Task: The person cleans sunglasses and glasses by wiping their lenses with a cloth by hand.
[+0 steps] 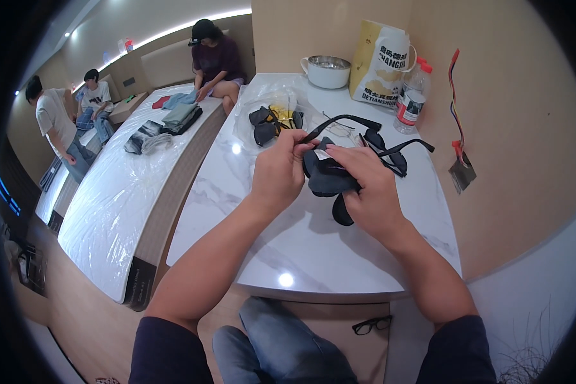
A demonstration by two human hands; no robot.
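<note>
Above the white marbled table, my left hand (278, 169) pinches black sunglasses (342, 120) by the frame, one temple arm angling up to the right. My right hand (371, 189) closes on a dark grey cloth (331, 183) with a small white label, pressed against the glasses. Fingers and cloth cover most of the frame. Below the right hand shows a dark rounded lens (342, 211); which pair it belongs to I cannot tell. Just behind lie other black glasses (397, 160) and thin-rimmed clear glasses (336, 128). Left of these, several dark and yellow-lensed glasses (275, 120) rest on clear plastic.
A white pot (327, 72), a yellow-and-white paper bag (379, 64) and plastic bottles (413, 99) stand at the table's back. Wires (454, 96) hang from the right wall. Black-framed glasses (372, 325) lie below the table edge. Three people are around plastic-covered beds (125, 211) at left.
</note>
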